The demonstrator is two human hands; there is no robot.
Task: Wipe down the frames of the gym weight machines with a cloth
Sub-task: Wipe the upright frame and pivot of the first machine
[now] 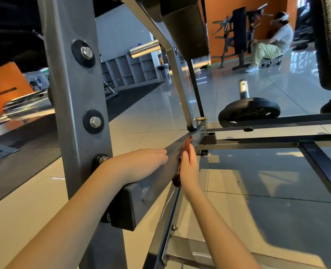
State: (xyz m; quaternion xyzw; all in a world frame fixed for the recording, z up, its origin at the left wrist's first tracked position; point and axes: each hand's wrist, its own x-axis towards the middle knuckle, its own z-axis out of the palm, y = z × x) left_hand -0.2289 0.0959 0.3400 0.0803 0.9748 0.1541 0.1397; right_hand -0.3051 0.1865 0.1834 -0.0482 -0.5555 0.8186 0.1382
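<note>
Two hands (141,162) (188,168), one cloth (186,145), one weight plate (250,111)

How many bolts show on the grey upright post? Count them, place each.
3: the top bolt, the middle bolt below it, and the bottom bolt, partly covered beside the wrist of the left hand. More may be hidden lower down.

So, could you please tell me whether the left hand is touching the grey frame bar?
Touching. The head view shows the left hand lying flat on top of the grey frame bar, palm and fingers resting on it with no gap.
</note>
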